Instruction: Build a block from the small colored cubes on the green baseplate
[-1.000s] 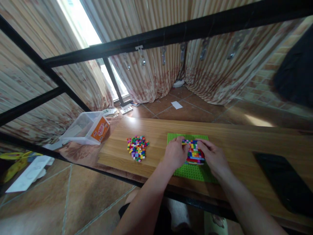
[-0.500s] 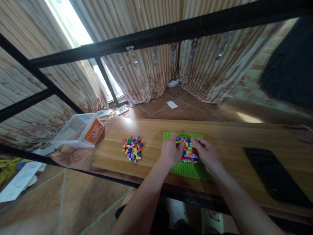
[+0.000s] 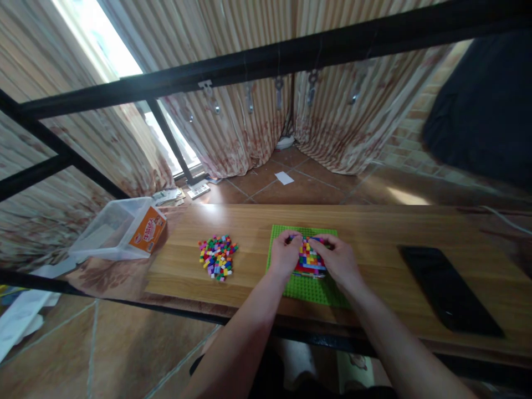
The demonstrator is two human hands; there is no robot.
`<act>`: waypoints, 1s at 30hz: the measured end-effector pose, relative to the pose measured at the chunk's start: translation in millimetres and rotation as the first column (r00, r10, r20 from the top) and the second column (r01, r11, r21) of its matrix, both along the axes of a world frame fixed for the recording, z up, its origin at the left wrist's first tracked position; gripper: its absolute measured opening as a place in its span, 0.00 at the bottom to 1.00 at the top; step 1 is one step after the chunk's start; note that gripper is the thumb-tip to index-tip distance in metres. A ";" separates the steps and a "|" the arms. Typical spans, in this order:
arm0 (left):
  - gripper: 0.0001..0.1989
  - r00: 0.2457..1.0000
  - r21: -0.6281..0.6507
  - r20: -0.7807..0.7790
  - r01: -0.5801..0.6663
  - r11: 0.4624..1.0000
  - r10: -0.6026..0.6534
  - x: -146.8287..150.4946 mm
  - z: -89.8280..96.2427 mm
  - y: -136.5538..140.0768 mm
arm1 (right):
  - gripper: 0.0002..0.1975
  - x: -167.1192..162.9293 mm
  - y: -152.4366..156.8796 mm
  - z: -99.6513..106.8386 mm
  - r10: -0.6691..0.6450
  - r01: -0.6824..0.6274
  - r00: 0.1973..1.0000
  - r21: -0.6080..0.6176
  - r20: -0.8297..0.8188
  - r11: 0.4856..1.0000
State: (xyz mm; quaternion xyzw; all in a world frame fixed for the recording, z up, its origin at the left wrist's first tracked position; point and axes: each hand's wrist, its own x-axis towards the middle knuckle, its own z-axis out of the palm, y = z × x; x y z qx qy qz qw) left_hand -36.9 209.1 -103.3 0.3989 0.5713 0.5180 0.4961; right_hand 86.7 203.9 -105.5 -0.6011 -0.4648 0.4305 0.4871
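A block of small multicoloured toy bricks (image 3: 310, 258) sits on the green studded baseplate (image 3: 312, 295), with red and pale rows along its near side. My left hand (image 3: 286, 256) is at the block's left side, thumb and fingers closed together at its far left corner. From the other side my right hand (image 3: 339, 261) reaches over the far right part, its fingertips pinched on the block's top edge. The two sets of fingertips are close together. Fingers cover much of the block's far edge, so any single loose brick between them cannot be made out.
Left on the wooden table (image 3: 249, 221) lies a pile of loose coloured bricks (image 3: 218, 257). Beyond it stands a clear plastic bin (image 3: 120, 230) with an orange label. A black phone-like slab (image 3: 451, 291) lies at right. A dark metal bar (image 3: 249, 69) crosses above the table.
The view has shifted slightly, moving the scene left. My right fingertips have come inward over the block's far edge, and my left thumb has drawn back toward its left corner.
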 end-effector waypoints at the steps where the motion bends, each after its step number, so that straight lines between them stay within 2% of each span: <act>1: 0.04 1.000 -0.006 0.030 0.007 1.000 -0.007 -1.0 2.4 -0.4 | 0.26 0.3 0.2 -0.6 0.008 -0.008 1.000 0.007 0.010 1.000; 5: 0.04 0.992 -0.031 0.125 0.028 0.999 -0.023 -3.7 9.2 -3.2 | 0.22 3.7 1.0 -6.1 0.026 -0.026 1.000 0.003 -0.004 1.000; 10: 0.09 0.966 -0.058 0.259 0.024 0.998 -0.008 -4.2 9.5 -4.6 | 0.22 8.2 0.5 -11.6 0.022 -0.025 0.989 -0.019 -0.144 1.000; 16: 0.09 0.986 -0.028 0.163 -0.024 0.999 0.028 -4.4 5.0 -1.7 | 0.23 9.9 0.0 -7.0 0.069 -0.070 0.997 0.007 0.015 0.998; 20: 0.10 0.992 -0.015 0.125 -0.017 1.000 0.019 -2.4 2.2 -1.7 | 0.23 10.7 -0.4 -5.8 0.065 -0.065 0.997 -0.001 0.036 0.998; 22: 0.11 0.998 -0.002 0.054 -0.014 1.000 0.014 -2.6 1.5 -1.3 | 0.23 11.3 -0.9 -7.1 0.065 -0.065 0.998 -0.014 0.020 0.998; 25: 0.12 0.978 0.067 -0.209 -0.001 0.998 0.015 -12.6 6.8 -0.4 | 0.23 12.4 -1.8 -9.8 0.057 -0.058 0.998 -0.022 -0.036 0.998; 28: 0.11 0.858 0.140 -0.514 0.068 0.988 0.014 -42.3 22.9 -4.1 | 0.24 14.4 -2.5 -11.2 0.020 -0.021 1.000 -0.019 -0.020 1.000; 30: 0.10 0.731 0.088 -0.678 0.187 0.978 -0.079 -72.2 36.5 -11.5 | 0.24 16.2 -2.3 -11.2 0.002 -0.002 1.000 -0.007 0.021 1.000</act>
